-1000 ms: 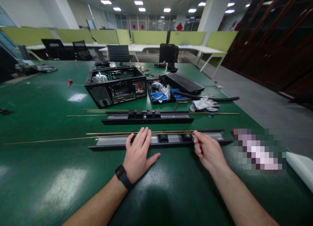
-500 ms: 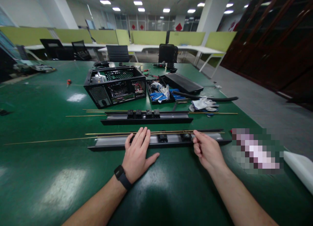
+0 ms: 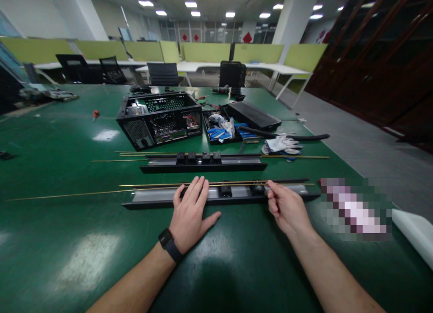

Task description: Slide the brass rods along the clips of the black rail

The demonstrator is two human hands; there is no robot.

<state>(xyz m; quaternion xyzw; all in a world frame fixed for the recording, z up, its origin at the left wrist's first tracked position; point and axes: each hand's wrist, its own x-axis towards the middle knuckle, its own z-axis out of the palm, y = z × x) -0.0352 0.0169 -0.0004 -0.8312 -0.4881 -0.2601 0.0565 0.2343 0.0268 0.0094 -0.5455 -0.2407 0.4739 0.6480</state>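
My left hand lies palm down with its fingers stretched over the near black channel and across thin brass rods. A black block under its fingers is mostly hidden. Thumb and fingers of my right hand pinch a thin brass rod near the right part of this channel. Black blocks sit in the channel between my hands. One long rod sticks out far past the left end. Behind it lies a second black channel with several black blocks and brass rods.
An open black computer case stands on the green table. Right of it are a black tray with gloves, a black panel, a black tube and white gloves. A pixelated patch covers something at right.
The pinched brass rod has slid slightly to the right, its right end reaching a little farther. Both hands hold nearly the same place.
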